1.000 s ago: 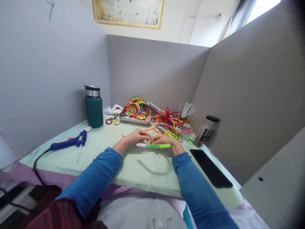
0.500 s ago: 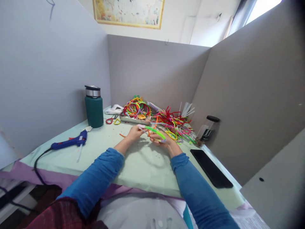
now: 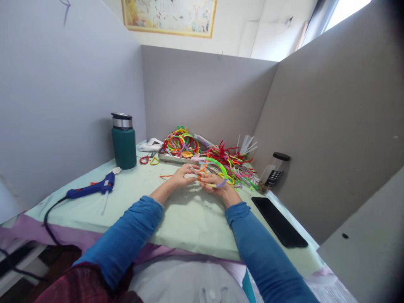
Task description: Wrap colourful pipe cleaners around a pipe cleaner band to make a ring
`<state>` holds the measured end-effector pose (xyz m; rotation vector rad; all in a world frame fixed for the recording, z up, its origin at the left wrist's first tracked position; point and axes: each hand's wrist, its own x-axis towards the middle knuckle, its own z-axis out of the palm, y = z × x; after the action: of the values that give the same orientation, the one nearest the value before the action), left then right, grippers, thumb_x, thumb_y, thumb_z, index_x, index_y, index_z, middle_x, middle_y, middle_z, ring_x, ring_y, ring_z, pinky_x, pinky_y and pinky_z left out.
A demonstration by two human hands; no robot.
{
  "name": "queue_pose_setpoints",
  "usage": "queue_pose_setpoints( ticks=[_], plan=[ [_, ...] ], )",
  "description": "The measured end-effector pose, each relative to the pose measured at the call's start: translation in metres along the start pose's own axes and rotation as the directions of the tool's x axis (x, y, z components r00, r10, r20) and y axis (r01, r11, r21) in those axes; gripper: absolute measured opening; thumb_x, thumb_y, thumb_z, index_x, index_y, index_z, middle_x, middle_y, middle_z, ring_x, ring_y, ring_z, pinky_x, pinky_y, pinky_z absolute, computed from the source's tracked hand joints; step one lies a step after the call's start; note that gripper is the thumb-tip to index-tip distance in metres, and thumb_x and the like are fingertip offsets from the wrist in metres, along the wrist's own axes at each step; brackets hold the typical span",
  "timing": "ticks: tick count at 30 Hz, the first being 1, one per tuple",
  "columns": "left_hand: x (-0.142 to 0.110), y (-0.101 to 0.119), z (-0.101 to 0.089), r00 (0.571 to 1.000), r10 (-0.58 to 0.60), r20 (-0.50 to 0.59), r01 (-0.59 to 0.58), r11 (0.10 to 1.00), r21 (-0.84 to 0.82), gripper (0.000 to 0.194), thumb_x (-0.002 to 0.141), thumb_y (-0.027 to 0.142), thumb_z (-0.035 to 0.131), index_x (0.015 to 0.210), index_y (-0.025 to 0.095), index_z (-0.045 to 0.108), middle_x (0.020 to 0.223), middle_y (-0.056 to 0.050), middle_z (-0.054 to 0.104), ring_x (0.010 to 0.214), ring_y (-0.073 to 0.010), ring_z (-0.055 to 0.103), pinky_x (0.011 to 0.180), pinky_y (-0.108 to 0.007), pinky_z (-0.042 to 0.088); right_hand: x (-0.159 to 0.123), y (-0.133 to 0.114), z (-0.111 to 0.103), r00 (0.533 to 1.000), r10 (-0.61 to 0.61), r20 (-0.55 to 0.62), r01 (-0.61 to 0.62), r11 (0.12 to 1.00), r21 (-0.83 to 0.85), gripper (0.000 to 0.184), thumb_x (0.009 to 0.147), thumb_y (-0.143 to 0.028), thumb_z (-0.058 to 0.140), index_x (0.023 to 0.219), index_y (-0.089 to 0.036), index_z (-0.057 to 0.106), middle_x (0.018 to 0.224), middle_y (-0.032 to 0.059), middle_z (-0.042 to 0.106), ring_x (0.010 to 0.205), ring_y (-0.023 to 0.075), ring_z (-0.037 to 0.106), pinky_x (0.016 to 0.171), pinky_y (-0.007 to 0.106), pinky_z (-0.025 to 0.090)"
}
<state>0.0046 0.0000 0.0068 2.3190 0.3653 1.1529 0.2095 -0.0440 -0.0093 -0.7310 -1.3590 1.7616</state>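
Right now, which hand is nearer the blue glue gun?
Left. The left hand is right of the blue glue gun, apart from it; the right hand is farther right.

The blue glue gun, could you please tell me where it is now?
In the head view, the blue glue gun lies on the left side of the table, nearer the camera than the green bottle.

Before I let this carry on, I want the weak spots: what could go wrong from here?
The multicoloured hoop held in the right hand overlaps the pile of coloured stems in this view, so it might snag there if the two touch.
The glue gun lies with its cord running over the front edge of the table; a tug could drag it off.
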Motion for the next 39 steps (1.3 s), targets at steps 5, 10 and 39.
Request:
queue_pose_setpoints(
  ticks=[5, 10, 39],
  plan=[
    [0.000, 0.000, 0.001, 0.999, 0.051, -0.006, -0.051, 0.998, 0.048, 0.019, 0.076, 0.031, 0.067, 0.088, 0.019, 0.074, 0.107, -0.010, 0.067, 0.108, -0.0227, 0.057, 0.099, -0.040, 0.041, -0.001, -0.001, 0.003, 1.000, -0.003, 0.019, 0.002, 0.999, 0.041, 0.023, 0.073, -0.021, 0.070, 0.089, -0.014, 0.055, 0.066, -0.0008, 0.059, 0.038, 0.0023, 0.034, 0.036, 0.017, 0.023],
    [0.002, -0.003, 0.003, 0.998, 0.049, -0.045, -0.047, 0.998, 0.046, 0.020, 0.076, 0.037, 0.068, 0.081, 0.019, 0.074, 0.099, -0.009, 0.068, 0.099, -0.0208, 0.059, 0.094, -0.038, 0.043, -0.003, -0.002, 0.007, 1.000, -0.015, 0.009, 0.014, 0.998, 0.065, 0.033, 0.073, -0.021, 0.069, 0.102, -0.013, 0.056, 0.063, -0.0031, 0.055, 0.039, 0.0015, 0.030, 0.037, 0.016, 0.021],
    [0.003, 0.017, 0.009, 0.899, -0.438, 0.009, 0.431, 0.879, -0.202, 0.042, 0.067, 0.054, 0.063, 0.062, 0.013, 0.057, 0.050, 0.005, 0.043, 0.047, -0.0060, 0.033, 0.046, -0.021, 0.024, 0.000, -0.007, 0.026, 0.982, -0.137, -0.134, 0.129, 0.990, -0.063, 0.039, 0.069, -0.027, 0.075, 0.104, -0.018, 0.059, 0.065, -0.0016, 0.059, 0.040, 0.0033, 0.039, 0.037, 0.017, 0.028]
  ],
)
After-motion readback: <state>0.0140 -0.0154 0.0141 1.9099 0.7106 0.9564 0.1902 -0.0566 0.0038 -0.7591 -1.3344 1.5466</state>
